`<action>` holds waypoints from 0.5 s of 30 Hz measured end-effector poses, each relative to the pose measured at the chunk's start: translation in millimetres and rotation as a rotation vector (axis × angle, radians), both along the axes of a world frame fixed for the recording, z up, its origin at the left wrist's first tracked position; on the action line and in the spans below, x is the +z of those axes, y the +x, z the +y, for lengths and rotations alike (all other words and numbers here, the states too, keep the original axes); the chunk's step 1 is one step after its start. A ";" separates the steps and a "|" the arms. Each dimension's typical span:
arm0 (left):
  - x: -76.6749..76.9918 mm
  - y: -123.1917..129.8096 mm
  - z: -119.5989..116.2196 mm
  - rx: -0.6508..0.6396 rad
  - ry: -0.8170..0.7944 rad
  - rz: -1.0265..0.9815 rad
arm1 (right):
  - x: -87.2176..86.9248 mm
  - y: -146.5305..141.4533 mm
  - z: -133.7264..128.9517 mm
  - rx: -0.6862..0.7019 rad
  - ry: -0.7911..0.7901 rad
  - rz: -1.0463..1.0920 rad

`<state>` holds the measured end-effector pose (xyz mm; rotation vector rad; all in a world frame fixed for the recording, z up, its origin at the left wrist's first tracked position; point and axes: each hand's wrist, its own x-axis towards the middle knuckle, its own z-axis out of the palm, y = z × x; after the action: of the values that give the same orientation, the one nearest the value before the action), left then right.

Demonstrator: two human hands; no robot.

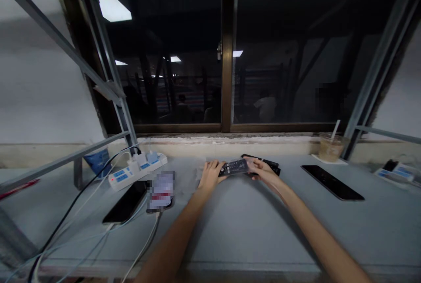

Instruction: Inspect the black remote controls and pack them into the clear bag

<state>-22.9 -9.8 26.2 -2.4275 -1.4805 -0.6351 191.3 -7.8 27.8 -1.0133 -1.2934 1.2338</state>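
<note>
A black remote control [235, 167] with several light buttons lies sideways between my hands, in what looks like a clear plastic sleeve. My left hand [210, 177] is closed on its left end. The fingers of my right hand [262, 170] pinch the right end. Just behind my right hand, more black remote controls [270, 162] lie on the grey table [243, 230], partly hidden by that hand. Thin clear plastic [189, 177] spreads on the tabletop to the left of my left hand.
At left are a white power strip [123, 180] with plugs and cables, two phones [126, 204] on charging cables, and a blue container [98, 160]. On the right lie a black phone [330, 182] and an iced drink cup [330, 148]. Metal posts and a window stand behind.
</note>
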 end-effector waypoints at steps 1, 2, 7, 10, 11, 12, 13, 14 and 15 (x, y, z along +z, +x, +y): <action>-0.1 1.8 -1.5 -0.018 0.001 0.009 | -1.4 0.0 0.0 0.011 0.003 -0.047; -0.1 3.6 -3.1 -0.034 0.000 0.019 | -2.3 -0.2 -0.5 0.031 0.001 -0.090; -0.1 10.3 -8.1 -0.075 -0.018 0.016 | 0.4 -4.4 -7.9 0.101 -0.016 -0.181; 0.8 14.0 -10.5 -0.092 -0.003 -0.081 | 5.1 -8.5 -11.5 0.046 0.034 -0.136; 1.4 15.6 -12.0 -0.096 0.002 -0.127 | 6.4 -9.9 -12.2 0.021 0.047 -0.108; 2.2 17.5 -13.9 -0.098 -0.002 -0.169 | 7.4 -11.1 -12.6 -0.005 0.053 -0.080; 3.1 19.7 -16.2 -0.096 -0.015 -0.202 | 8.0 -12.0 -12.7 -0.029 0.056 -0.058; 4.2 21.9 -18.7 -0.088 -0.038 -0.217 | 8.4 -12.5 -12.5 -0.050 0.059 -0.046; 5.1 24.2 -21.2 -0.079 -0.067 -0.214 | 8.4 -12.4 -12.0 -0.070 0.066 -0.046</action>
<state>1.3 -31.0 31.4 -2.5471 -1.5106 -0.9011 178.9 -19.8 36.2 -1.0362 -1.3152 1.1136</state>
